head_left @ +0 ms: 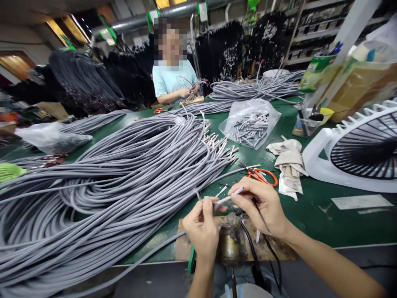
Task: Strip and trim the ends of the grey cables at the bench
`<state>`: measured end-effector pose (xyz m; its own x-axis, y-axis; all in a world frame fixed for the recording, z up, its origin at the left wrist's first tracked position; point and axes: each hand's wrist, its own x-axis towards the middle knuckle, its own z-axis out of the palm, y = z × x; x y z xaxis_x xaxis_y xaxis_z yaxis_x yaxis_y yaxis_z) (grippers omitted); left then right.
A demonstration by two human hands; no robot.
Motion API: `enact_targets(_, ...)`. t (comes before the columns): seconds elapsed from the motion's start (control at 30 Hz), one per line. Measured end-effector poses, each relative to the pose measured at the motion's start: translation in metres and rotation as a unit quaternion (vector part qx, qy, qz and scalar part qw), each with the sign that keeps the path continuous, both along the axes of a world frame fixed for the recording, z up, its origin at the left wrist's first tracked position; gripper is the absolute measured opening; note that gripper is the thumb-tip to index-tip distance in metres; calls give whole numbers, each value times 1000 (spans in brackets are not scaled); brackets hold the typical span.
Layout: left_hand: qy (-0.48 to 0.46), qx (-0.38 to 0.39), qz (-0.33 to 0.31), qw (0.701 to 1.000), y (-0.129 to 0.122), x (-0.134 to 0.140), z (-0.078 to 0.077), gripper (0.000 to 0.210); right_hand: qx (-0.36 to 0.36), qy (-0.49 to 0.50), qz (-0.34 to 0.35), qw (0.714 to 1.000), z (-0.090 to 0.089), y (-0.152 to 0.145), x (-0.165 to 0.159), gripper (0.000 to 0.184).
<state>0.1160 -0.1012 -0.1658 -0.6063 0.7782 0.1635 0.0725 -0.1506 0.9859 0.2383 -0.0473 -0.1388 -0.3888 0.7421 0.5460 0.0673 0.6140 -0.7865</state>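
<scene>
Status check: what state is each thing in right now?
Left hand: pinched on pale piece
Right hand: pinched on its other end
Gray cables: looped, heaped, pale ends bunched
Orange-handled scissors: laid down
Plastic bag: holding short gray pieces
Cloth: crumpled
Fan: standing, running or not unclear

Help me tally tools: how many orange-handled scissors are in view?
2: scissors just beyond the right hand, and a second pair across the table, near the other person. Cables could hide more.
</scene>
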Motion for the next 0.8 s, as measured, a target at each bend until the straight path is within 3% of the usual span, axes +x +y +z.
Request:
enact_targets(0.13,17,43,102,994,0,-5,-4,28,-32,-5,0,999,-5,1,-1,6)
enact_targets(0.37,-175,176,83,965,4,-16,-5,32,-79,17,-14,997,-3,5,-2,13)
enact_targets(0.47,-193,227,109,948,4,-20,-4,31,-114,37,-38,992,0,7,-1,17)
enact_targets(0.53,-111,200,73,971,2,-19,-5,27,-128,47,-53,989,2,8,0,19)
enact_targets(0.6,31,95,-22,995,-1,-16,-4,49,-121,47,-61,990,4,9,0,20)
enact_targets(0.67,149,-10,-107,983,-3,-12,-1,72,-101,44,-63,992,6,10,1,18)
enact_targets(0.73,190,-43,-151,969,-3,-10,3,67,-79,31,-42,996,6,10,1,14)
enact_targets(0.8,172,-28,-178,969,-2,-10,8,57,-68,7,2,998,4,10,1,13)
